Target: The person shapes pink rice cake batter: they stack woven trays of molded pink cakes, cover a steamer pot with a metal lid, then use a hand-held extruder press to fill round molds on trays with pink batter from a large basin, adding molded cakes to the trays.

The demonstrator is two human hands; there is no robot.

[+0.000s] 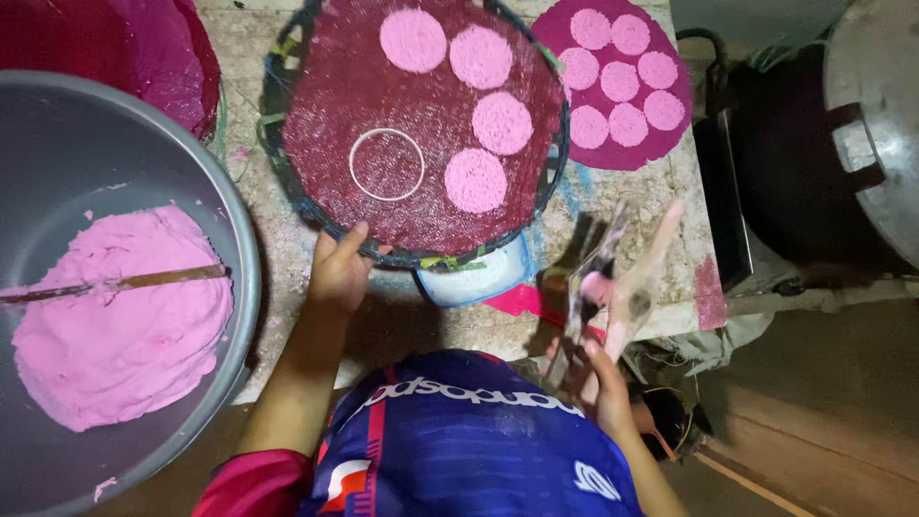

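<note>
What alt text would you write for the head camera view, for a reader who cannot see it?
Seen from above, a person's left hand grips the rim of a round woven tray bearing four pink discs and a metal ring. The right hand holds a blurred tool. A grey basin of pink dough sits to the left.

We are gripping the round woven tray (421,251) with our left hand (337,273) — our right hand (601,378) is lifting a blurred tool (613,278).
</note>
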